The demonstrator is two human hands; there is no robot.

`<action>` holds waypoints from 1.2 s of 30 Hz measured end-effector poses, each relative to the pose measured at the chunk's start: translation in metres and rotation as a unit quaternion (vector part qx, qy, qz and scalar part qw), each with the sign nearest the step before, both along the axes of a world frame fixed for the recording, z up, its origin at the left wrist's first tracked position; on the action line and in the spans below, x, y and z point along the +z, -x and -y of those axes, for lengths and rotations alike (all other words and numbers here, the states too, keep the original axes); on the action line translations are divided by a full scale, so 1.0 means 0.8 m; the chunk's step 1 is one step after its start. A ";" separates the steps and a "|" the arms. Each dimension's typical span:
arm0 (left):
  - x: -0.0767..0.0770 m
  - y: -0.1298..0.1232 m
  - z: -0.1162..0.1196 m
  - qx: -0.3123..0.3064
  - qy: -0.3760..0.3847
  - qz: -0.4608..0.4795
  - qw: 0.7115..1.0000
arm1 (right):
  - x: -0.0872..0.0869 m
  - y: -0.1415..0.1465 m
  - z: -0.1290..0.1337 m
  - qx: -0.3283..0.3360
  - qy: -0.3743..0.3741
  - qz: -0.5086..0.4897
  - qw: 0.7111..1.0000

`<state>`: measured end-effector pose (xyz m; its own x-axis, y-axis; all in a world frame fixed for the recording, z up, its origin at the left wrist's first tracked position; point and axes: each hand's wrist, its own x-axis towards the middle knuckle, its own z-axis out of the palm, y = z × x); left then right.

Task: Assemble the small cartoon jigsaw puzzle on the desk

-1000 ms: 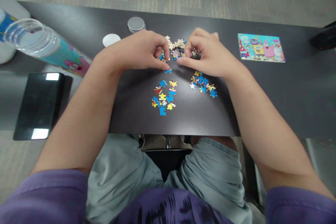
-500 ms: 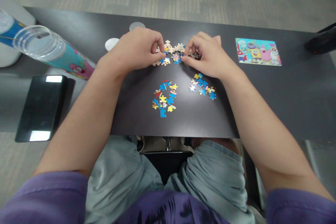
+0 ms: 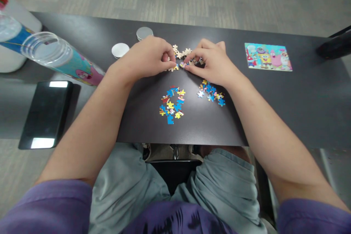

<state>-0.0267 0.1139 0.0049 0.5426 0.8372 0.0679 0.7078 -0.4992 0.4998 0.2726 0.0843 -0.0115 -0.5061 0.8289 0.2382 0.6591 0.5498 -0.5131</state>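
Observation:
My left hand (image 3: 152,57) reaches to the far half of the dark table, thumb and forefinger pinched at a small yellow-and-blue jigsaw puzzle piece (image 3: 176,67). Opposite it, my right hand (image 3: 211,60) has its thumb and fingertips closed around a pinkish puzzle piece (image 3: 182,65). Between and behind the hands lies a pile of puzzle pieces (image 3: 179,54), many with the bare wood side up; the hands cover part of it. Nearer to me is a loose cluster of blue, yellow and red pieces (image 3: 177,106). A second cluster (image 3: 210,90), mostly blue, lies below my right wrist.
A cartoon picture card (image 3: 268,57) lies at the right. At the left are a clear open tube (image 3: 63,56) with a cartoon wrap, a black phone-like slab (image 3: 45,113) and two round lids, one white (image 3: 120,50), one grey (image 3: 144,33). A black object (image 3: 333,45) stands far right.
The fingertips of both hands have moved slightly closer together over the pile. My right forefinger reaches further left onto a piece. The whole view has shifted a little.

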 end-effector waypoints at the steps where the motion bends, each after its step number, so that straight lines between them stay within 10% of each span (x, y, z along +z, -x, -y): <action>1: -0.001 0.000 0.000 -0.001 0.001 0.000 1.000 | 0.000 0.001 0.000 0.001 0.000 0.000 1.000; 36: 0.021 -0.002 0.014 -0.013 0.034 0.016 0.999 | 0.003 0.002 -0.002 0.003 -0.002 -0.002 1.000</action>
<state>-0.0253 0.1027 0.0213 0.5626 0.8263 0.0283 0.6784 -0.4809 0.5554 0.2708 0.0858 -0.0095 -0.5108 0.8246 0.2431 0.6538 0.5562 -0.5129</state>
